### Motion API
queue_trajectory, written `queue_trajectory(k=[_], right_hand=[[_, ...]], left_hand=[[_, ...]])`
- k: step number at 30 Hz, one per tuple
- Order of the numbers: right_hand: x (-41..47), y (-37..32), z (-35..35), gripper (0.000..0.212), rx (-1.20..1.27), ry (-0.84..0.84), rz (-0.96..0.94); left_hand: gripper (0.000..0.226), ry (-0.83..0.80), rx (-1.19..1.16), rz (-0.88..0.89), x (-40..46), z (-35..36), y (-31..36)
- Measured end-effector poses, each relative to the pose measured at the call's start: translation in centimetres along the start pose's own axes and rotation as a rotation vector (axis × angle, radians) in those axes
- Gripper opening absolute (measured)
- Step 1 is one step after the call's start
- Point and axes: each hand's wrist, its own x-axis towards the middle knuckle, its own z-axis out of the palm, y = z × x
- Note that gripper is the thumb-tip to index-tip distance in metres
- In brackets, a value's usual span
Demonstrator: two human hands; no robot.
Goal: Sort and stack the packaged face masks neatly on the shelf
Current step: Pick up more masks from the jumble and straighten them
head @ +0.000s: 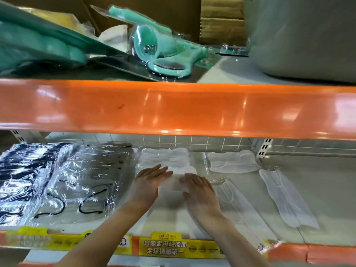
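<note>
- Both hands lie flat with straight fingers, a little apart, holding nothing in a grip. The left hand (pixel 149 182) and the right hand (pixel 200 191) press down on the same white mask pack (pixel 173 182) in the middle of the lower shelf (pixel 327 189).
- The pack lies under the fingertips and between the two hands. It seems to run long from 6 o'clock to 12 o'clock, away from the person.
- Just past the fingertips, at 12 o'clock, sits a pile of white masks (pixel 163 158). The pressed pack touches its near edge, so I think a short push toward 12 o'clock would line them up.
- Neither hand is much nearer; the left hand reaches a bit deeper.
- At 3 o'clock, just beside the right hand, a clear-wrapped mask (pixel 240 209) lies slanted toward the shelf front.
- Farther at 3 o'clock, a loose white mask (pixel 287 197) lies slanted too, apart from the rest.
- At 1 o'clock, another white mask pack (pixel 233 161) lies flat near the back.
- At 9 o'clock, shiny packs with black loops (pixel 84 185) lie side by side.
- These slanted ones look not yet sorted.
- An orange shelf beam (pixel 173 108) hangs above the hands, so they must stay low.
</note>
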Motion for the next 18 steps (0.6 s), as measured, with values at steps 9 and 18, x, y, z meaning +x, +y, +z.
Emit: queue_trajectory(k=[9, 18], right_hand=[[0.8, 0.0, 2.2, 0.012, -0.022, 0.032, 0.056], [1.8, -1.6, 2.8, 0.023, 0.024, -0.087, 0.129]], left_hand=[[0.06, -0.345, 0.16, -0.221, 0.4, 0.8, -0.9], [0.054, -0.343, 0.079, -0.281, 0.0, 2.2, -0.1]])
